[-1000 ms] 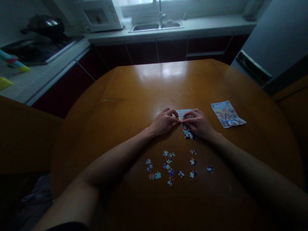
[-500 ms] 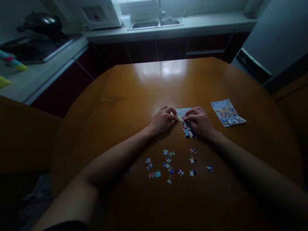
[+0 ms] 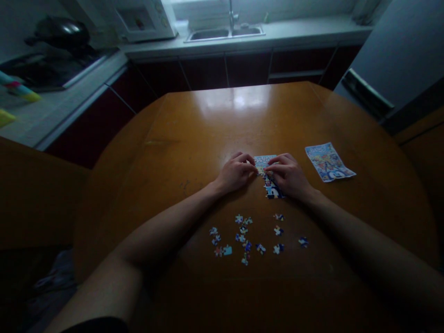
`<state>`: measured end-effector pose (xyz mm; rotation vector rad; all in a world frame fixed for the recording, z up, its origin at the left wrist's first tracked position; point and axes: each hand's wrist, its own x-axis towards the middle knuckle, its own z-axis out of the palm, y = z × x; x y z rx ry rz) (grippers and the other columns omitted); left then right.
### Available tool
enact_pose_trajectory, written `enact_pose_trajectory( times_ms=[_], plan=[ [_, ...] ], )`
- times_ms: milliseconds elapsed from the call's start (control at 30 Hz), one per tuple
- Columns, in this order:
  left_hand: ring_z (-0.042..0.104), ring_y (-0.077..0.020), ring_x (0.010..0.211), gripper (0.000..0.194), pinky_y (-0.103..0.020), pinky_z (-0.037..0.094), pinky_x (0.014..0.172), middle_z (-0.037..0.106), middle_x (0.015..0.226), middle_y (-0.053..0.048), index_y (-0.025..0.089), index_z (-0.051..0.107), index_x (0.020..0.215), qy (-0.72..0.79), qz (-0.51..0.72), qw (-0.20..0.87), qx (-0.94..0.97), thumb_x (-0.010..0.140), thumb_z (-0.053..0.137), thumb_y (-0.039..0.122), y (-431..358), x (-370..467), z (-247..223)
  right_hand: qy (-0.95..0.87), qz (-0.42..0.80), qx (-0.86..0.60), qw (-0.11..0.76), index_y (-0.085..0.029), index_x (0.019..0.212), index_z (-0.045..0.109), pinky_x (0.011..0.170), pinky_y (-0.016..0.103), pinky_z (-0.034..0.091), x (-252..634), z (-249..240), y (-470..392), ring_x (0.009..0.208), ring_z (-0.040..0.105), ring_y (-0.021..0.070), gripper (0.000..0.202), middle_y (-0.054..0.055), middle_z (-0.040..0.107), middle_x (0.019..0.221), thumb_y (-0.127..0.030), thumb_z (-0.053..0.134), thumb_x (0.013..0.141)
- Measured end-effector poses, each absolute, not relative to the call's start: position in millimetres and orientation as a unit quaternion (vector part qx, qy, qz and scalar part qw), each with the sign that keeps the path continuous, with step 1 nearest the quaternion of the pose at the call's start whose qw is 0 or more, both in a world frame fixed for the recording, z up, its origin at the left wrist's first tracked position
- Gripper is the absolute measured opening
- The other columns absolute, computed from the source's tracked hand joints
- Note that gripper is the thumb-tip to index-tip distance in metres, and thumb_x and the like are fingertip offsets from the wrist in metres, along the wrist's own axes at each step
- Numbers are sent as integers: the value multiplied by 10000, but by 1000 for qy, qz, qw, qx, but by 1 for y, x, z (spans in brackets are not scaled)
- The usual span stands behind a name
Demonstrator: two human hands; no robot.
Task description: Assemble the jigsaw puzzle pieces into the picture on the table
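A partly joined jigsaw puzzle (image 3: 274, 191) lies on the wooden table, its lower left side ragged. My left hand (image 3: 236, 173) rests at its left edge, thumb and forefinger pinched on something too small to make out. Over the puzzle's right side lies my right hand (image 3: 288, 175), its fingertips pressed together on the middle of the puzzle; what they grip, if anything, is hidden. Several loose pieces (image 3: 246, 245) are scattered nearer to me, with one piece (image 3: 303, 242) apart at the right.
A printed picture sheet (image 3: 329, 162) lies right of my right hand on the table (image 3: 208, 129). Beyond the table are a counter with a sink (image 3: 211, 35), a microwave (image 3: 142, 21) and, at the left, a pan (image 3: 62, 33) on a stove.
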<state>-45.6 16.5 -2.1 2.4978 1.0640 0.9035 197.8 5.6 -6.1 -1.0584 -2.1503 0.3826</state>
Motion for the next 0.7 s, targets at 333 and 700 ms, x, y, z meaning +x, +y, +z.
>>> enact_pose_trajectory(
  times_ms=[333, 700],
  plan=[
    [577, -210, 1004, 242, -402, 515, 923, 725, 1044, -54, 294, 824, 1001, 347, 295, 145, 878, 962, 620, 170, 16, -46, 0, -849, 150, -381, 334, -298, 994, 836, 960, 515, 508, 198, -7, 6, 1074, 593, 289, 234, 81, 737, 1118, -159, 663, 918],
    [574, -207, 989, 208, -386, 516, 912, 733, 1034, -44, 304, 832, 932, 366, 296, 145, 870, 936, 666, 180, 16, -46, -2, -841, 132, -399, 341, -257, 910, 834, 930, 507, 515, 200, -13, 9, 1042, 591, 288, 186, 84, 755, 1064, -149, 683, 901]
  ],
)
